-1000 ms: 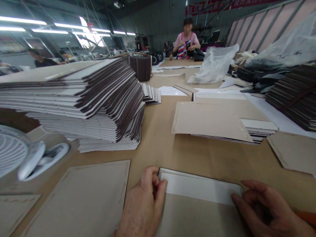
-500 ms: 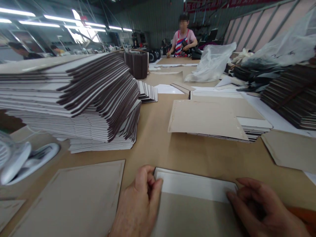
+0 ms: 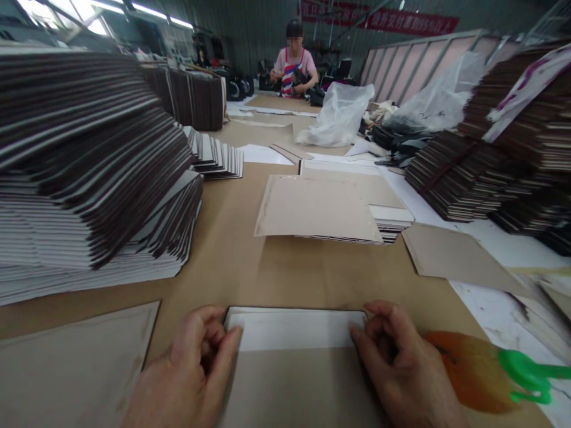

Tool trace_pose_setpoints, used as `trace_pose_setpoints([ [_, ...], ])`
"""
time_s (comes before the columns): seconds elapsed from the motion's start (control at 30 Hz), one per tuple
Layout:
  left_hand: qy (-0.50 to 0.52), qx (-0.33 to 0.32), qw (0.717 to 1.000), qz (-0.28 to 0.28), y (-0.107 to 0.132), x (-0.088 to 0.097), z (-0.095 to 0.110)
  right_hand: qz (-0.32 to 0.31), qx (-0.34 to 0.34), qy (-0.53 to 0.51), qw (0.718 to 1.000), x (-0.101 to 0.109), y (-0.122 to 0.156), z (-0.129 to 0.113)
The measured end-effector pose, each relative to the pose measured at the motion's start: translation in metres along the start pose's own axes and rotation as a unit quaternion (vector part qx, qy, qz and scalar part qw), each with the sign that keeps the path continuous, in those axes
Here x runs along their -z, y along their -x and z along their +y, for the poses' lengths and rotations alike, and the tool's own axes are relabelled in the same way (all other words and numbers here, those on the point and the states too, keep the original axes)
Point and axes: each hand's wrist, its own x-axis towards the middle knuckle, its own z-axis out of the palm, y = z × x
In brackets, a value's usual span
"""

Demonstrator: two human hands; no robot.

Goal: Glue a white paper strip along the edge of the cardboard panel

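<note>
In front of me lies a flat board panel [image 3: 298, 386], beige with a white strip along its far edge and a dark rim. My left hand [image 3: 191, 362] pinches its far left corner, thumb on top and fingers curled at the edge. The far right corner is pinched the same way by my right hand [image 3: 397, 356]. Left of my left hand rests a larger beige panel [image 3: 75, 362] with yellowish marks along its border. Beside my right hand lies an orange-brown bottle [image 3: 473, 368] with a green cap [image 3: 526, 371].
A tall stack of dark-edged white panels [image 3: 102, 178] stands on the left. Beyond my hands is a smaller pile of beige panels [image 3: 316, 205]. Dark bundled stacks [image 3: 464, 169] and a clear plastic bag [image 3: 339, 113] are farther off. A person [image 3: 294, 65] stands across the table.
My view has turned to the right, so the stacks sit farther left and the orange-brown bottle shows more fully. Both hands remain at the panel's far corners.
</note>
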Motion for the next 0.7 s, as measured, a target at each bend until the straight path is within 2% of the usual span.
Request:
trace_pose_setpoints([
  [0.33,0.002,0.04,0.999,-0.026,0.004,0.002,0.01,-0.015,-0.003,0.052,0.999,0.002,-0.001,-0.002],
  [0.43,-0.003,0.041,0.999,-0.012,0.003,0.001,0.008,-0.002,-0.001,0.056,0.998,0.002,-0.001,0.001],
  [0.7,-0.017,-0.005,1.0,0.005,0.003,0.008,0.016,-0.014,-0.012,0.045,0.999,0.001,-0.001,0.003],
])
